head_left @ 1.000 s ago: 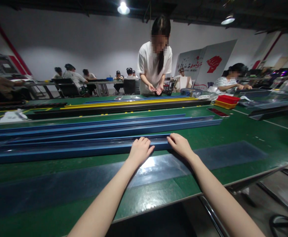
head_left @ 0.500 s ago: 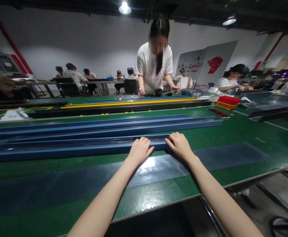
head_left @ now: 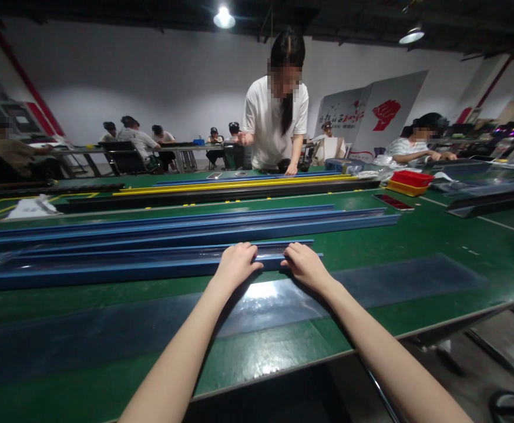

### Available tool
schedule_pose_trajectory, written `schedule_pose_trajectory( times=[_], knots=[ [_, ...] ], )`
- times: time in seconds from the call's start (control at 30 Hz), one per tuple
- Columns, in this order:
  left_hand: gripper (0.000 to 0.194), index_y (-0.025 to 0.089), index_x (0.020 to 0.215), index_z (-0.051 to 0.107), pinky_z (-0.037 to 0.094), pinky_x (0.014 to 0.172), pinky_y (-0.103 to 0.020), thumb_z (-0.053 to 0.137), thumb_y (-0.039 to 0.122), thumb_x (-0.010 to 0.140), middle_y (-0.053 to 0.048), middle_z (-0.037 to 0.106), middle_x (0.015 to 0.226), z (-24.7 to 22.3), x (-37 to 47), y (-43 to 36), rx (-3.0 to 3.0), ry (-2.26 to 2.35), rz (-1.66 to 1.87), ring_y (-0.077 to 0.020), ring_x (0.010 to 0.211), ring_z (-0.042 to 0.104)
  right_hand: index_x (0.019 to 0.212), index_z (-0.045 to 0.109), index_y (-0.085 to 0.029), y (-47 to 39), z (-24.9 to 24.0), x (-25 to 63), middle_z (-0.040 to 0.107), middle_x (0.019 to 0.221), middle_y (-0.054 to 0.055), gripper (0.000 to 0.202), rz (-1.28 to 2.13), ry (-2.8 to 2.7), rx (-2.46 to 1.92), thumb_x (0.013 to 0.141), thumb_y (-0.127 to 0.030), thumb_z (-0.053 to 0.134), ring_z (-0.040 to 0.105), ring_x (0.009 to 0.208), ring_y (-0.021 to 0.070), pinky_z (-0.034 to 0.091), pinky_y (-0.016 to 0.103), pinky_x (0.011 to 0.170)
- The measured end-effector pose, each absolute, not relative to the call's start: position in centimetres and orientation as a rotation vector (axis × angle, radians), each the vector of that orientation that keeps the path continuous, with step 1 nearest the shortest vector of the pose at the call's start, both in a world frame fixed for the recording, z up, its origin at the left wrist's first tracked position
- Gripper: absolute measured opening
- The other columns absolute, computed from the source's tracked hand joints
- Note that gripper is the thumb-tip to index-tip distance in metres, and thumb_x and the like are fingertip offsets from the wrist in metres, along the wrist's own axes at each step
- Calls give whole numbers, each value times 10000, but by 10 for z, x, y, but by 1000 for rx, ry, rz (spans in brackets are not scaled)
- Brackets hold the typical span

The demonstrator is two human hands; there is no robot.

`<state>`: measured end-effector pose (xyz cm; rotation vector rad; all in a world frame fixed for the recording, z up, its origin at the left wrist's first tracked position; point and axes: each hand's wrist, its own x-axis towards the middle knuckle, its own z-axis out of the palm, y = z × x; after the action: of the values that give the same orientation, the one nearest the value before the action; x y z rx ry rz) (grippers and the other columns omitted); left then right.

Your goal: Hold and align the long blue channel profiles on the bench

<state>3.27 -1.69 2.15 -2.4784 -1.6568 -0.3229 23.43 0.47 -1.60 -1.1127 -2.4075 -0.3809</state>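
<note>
A long blue channel strip [head_left: 107,271] lies across the green table with clear film along its trough. My left hand [head_left: 238,261] grips its near wall, fingers curled over into the trough and thumb on the front face. Close to the strip's right end, my right hand [head_left: 303,262] grips the same wall in the same way. A short stretch of blue wall shows between the two hands. The fingertips inside the trough are partly hidden. Nearer to me, under my forearms, a flat clear plastic sheet [head_left: 261,308] lies on the table.
More blue channel strips [head_left: 239,229] lie just beyond. Farther back are a yellow strip [head_left: 239,183], a black strip [head_left: 172,200], a phone [head_left: 393,202] and a red bin [head_left: 410,178]. A co-worker [head_left: 276,117] stands across the table [head_left: 415,241]; other people sit behind.
Both my hands have slid left along the blue channel strip, uncovering its right end. The co-worker opposite has lowered one hand to the strips and raised the other.
</note>
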Motion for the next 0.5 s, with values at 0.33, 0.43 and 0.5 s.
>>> schedule_pose_trajectory(
  times=[0.33, 0.43, 0.5],
  knots=[
    [183, 186, 827, 576, 410, 710, -272, 575, 362, 777, -31, 616, 893, 21, 33, -20, -2472, -1628, -305, -187, 855, 567, 759, 543, -167, 4, -6, 235, 578, 786, 40, 91, -447, -2485, -1199, 811, -237, 518, 488, 706, 148, 284, 260, 645],
    [187, 192, 853, 573, 412, 713, -269, 569, 365, 782, -29, 617, 908, 20, 33, -19, -2485, -1626, -319, -185, 866, 569, 773, 549, -164, 4, -3, 240, 581, 800, 45, 87, -417, -2500, -1229, 814, -224, 503, 493, 714, 150, 289, 257, 649],
    [193, 197, 869, 571, 412, 723, -266, 568, 369, 782, -27, 619, 919, 19, 33, -18, -2491, -1635, -306, -185, 888, 569, 774, 551, -164, 3, -1, 246, 582, 801, 44, 92, -376, -2494, -1251, 814, -227, 498, 496, 715, 150, 294, 253, 647]
  ],
)
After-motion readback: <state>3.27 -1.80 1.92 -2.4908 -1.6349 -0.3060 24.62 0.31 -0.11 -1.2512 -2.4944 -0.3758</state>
